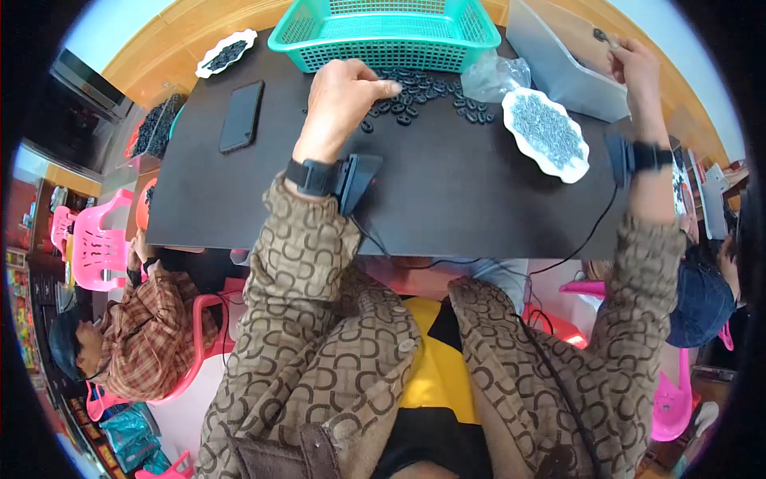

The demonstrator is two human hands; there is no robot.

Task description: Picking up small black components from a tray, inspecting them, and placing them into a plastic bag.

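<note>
My left hand (341, 94) is over a spread of small black oval parts with holes (415, 89), on the dark table. Its fingers are curled and its thumb points right; what they hold, if anything, is hidden. At the far right, my right hand (636, 68) pinches a small black oval part (600, 35) at its fingertips, above a translucent grey bin (558, 68). Left of that wrist, a white scalloped dish (576, 169) is filled with small silvery metal pieces (545, 128). A crumpled clear plastic bag (491, 77) lies between the black parts and the bin.
A green basket (391, 56) stands at the table's far edge. A phone (242, 116) and a white dish of black parts (225, 56) lie to the left. Cables hang over the near edge. A person in a plaid shirt (159, 335) sits left, another person (702, 299) right.
</note>
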